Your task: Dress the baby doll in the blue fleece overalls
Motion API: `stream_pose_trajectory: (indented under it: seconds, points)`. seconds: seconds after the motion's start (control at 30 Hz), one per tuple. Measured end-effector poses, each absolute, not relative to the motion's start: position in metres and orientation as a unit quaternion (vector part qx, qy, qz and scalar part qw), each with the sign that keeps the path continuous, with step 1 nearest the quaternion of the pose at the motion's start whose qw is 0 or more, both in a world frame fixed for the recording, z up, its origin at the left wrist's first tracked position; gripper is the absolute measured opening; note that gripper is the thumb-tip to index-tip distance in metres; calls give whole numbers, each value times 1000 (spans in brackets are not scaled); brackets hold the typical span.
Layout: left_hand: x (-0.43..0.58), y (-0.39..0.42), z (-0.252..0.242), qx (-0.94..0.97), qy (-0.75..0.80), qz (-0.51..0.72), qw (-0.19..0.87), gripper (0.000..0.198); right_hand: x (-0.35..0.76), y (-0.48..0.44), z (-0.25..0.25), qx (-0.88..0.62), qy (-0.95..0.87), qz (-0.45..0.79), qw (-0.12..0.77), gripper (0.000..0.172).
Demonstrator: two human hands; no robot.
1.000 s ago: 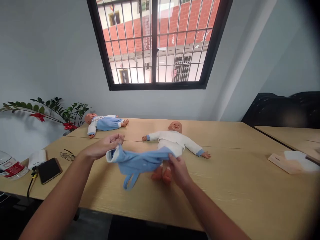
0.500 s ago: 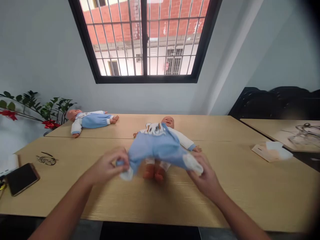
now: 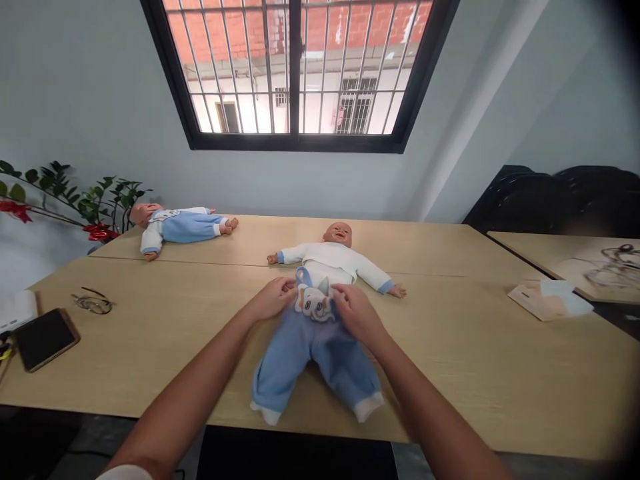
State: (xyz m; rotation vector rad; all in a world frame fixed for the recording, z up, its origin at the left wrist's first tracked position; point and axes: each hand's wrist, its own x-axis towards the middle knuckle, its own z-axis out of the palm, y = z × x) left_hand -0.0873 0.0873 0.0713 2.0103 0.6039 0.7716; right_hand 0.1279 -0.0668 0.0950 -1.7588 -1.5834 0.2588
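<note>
A baby doll [image 3: 327, 260] lies on its back on the table, in a white long-sleeved top with blue cuffs, arms spread. Over its lower body and legs, which are hidden, lies a pair of blue doll overalls [image 3: 313, 343] with white cuffs and an animal face on the bib. The trouser legs point toward me. My left hand [image 3: 273, 298] is closed on the left side of the bib, near a blue strap loop. On the opposite side, my right hand [image 3: 356, 310] pinches the bib's edge.
Another doll [image 3: 185, 227] in blue and white lies at the back left, near a plant [image 3: 103, 203]. Glasses [image 3: 93, 303] and a phone [image 3: 47, 339] are on the left. A paper packet [image 3: 543, 300] lies on the right; cables [image 3: 617, 263] are beyond it.
Both hands moved from the cuffs to the bib and came closer together. The overalls turned around, their legs now toward me, and came down over the doll's legs.
</note>
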Motion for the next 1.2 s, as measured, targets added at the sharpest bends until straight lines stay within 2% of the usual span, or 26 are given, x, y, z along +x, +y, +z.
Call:
stream_pose_trajectory:
  seconds: [0.07, 0.13, 0.23, 0.33, 0.43, 0.6, 0.73, 0.8, 0.87, 1.03, 1.13, 1.2]
  points:
    - [-65, 95, 61, 782, 250, 334, 464, 34, 121, -33, 93, -702, -631, 90, 320, 23]
    - [-54, 95, 50, 754, 251, 350, 496, 40, 115, -17, 86, -695, -648, 75, 304, 12]
    - [-51, 88, 37, 709, 239, 364, 554, 49, 112, -21, 78, -616, -690, 87, 371, 4]
    - [-55, 83, 33, 670, 223, 376, 599, 53, 116, -36, 77, -557, -690, 122, 445, 9]
    - [-58, 79, 36, 655, 203, 368, 628, 58, 119, -47, 80, -583, -644, 170, 465, 18]
    - [-58, 65, 41, 652, 143, 312, 676, 78, 119, -56, 90, -554, -548, 390, 491, 38]
    - [-60, 59, 42, 644, 159, 342, 666, 64, 134, -65, 102, -539, -520, 486, 450, 51]
    - [-62, 61, 42, 638, 175, 380, 646, 57, 145, -67, 105, -559, -546, 468, 412, 54]
    - [-65, 64, 40, 647, 187, 393, 627, 53, 155, -67, 104, -585, -579, 400, 403, 51]
    - [-69, 65, 31, 680, 213, 394, 580, 47, 167, -61, 94, -630, -555, 187, 509, 25]
    - [-70, 60, 26, 683, 217, 404, 569, 51, 167, -58, 88, -630, -534, 84, 557, 22]
    - [-71, 57, 23, 682, 220, 411, 564, 49, 167, -56, 85, -634, -552, 31, 541, 24]
